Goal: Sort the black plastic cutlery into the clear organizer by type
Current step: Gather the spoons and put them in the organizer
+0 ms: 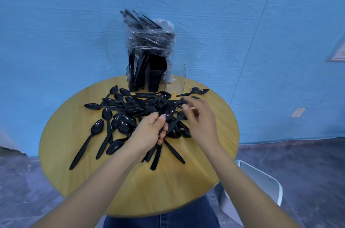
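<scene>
The left hand (152, 130) grips a bunch of spoons (167, 111) above the pile; the right hand (200, 122) hovers beside, fingers loosely curled, holding nothing. Bare round table (149, 190) lies nearest the person.

The left hand (152, 130) grips a bunch of black spoons (167, 111) over the round wooden table (61, 134); the right hand (200, 121) hovers just beside, fingers loosely curled.

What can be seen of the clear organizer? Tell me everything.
The clear organizer is a see-through plastic box standing upright at the far edge of the round wooden table. It looks split into three compartments side by side. The left and middle ones hold black cutlery standing on end; the right one looks empty. A plastic bag of more black cutlery rises behind it. Neither hand touches it.
</scene>
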`<state>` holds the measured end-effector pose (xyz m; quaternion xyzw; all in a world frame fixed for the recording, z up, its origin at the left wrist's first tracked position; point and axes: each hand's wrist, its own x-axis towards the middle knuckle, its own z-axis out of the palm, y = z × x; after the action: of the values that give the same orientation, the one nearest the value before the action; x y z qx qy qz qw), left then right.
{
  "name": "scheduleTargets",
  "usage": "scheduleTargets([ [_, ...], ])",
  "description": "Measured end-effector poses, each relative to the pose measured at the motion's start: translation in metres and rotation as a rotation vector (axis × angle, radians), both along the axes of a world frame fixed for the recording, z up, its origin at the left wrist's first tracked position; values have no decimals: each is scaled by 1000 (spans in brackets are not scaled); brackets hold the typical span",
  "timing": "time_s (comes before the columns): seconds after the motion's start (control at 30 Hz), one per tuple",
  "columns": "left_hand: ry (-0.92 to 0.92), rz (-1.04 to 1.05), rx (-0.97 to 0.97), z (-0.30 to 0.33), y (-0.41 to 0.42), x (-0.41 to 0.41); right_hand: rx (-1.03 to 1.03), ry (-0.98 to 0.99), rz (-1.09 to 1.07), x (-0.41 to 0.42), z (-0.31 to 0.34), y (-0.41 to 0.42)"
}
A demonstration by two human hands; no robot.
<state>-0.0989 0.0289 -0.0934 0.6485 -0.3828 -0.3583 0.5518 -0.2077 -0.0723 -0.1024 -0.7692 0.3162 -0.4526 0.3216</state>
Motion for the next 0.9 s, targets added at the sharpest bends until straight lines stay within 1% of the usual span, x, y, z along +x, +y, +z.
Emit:
scheduleTargets([
  [0.07, 3, 66, 25, -5, -1, 8, 76, 89, -118, -6, -7, -25],
  [0.17, -11, 107, 53, -12, -2, 14, 180, 309, -268, -12, -18, -64],
  [0.27, -31, 117, 59, -16, -5, 15, 291, 552, -288, -9, -24, -82],
  [0.33, -39, 121, 55, -16, -8, 16, 279, 690, -271, -6, -27, -83],
  [0.37, -44, 124, 55, -16, -9, 17, 254, 725, -266, -5, -29, -83],
  [0.43, -57, 128, 60, -17, -12, 19, 217, 725, -265, -4, -32, -82],
  [0.53, -58, 130, 70, -19, -15, 20, 244, 703, -261, -2, -33, -82],
  [0.67, -55, 127, 82, -21, -19, 19, 248, 740, -220, 3, -32, -84],
  [0.8, -58, 131, 85, -21, -21, 18, 236, 704, -198, 9, -37, -81],
  [0.9, -65, 137, 87, -20, -21, 19, 231, 639, -201, 9, -39, -79],
])
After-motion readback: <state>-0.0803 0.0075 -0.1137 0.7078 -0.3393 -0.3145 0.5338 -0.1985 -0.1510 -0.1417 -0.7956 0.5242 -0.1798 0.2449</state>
